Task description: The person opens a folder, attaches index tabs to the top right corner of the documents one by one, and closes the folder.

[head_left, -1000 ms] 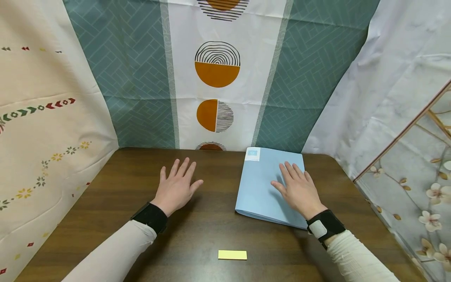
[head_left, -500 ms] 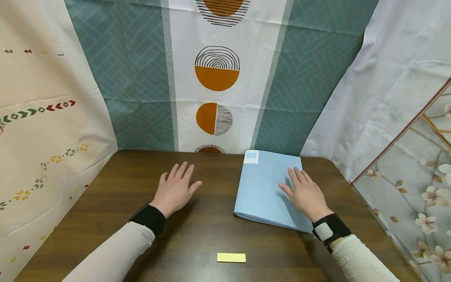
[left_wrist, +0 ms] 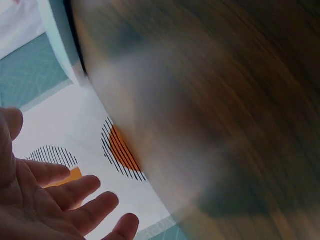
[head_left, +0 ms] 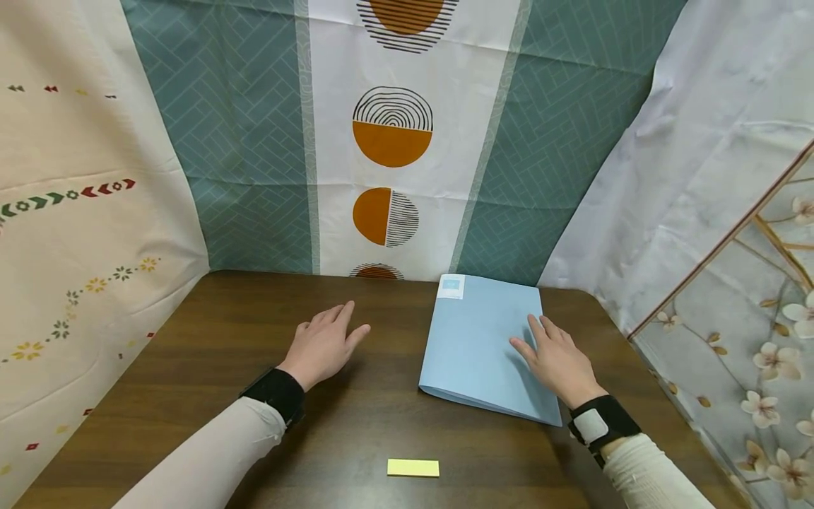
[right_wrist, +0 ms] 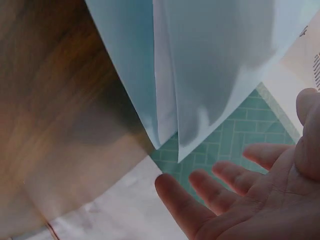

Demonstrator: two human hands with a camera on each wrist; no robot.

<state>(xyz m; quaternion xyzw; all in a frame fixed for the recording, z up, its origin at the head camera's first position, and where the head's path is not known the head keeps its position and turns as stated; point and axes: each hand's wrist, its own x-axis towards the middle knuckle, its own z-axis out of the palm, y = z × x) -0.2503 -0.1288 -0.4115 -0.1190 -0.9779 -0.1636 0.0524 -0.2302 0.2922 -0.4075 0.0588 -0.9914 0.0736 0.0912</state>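
Note:
A light blue folder [head_left: 477,339] lies on the right half of the brown wooden table [head_left: 216,353], with a white label at its far left corner. My right hand [head_left: 559,364] hovers over the folder's right side, fingers spread and holding nothing. In the right wrist view the folder [right_wrist: 215,65] gapes a little along one edge, and that hand [right_wrist: 250,200] is apart from it. To the left of the folder, my left hand [head_left: 323,348] hangs above bare wood, its fingers loosely extended. The left wrist view shows this hand [left_wrist: 60,200] holding nothing too.
A small yellow strip [head_left: 413,468], perhaps a sticky-note pad, lies near the table's front middle. Patterned curtain cloth [head_left: 254,141] rises behind the far edge. More cloth hangs along the left and right sides.
My right hand has drawn slightly right and toward me over the folder. The left hand has tilted, its fingers closer together. The view has shifted slightly; folder and yellow strip stay put.

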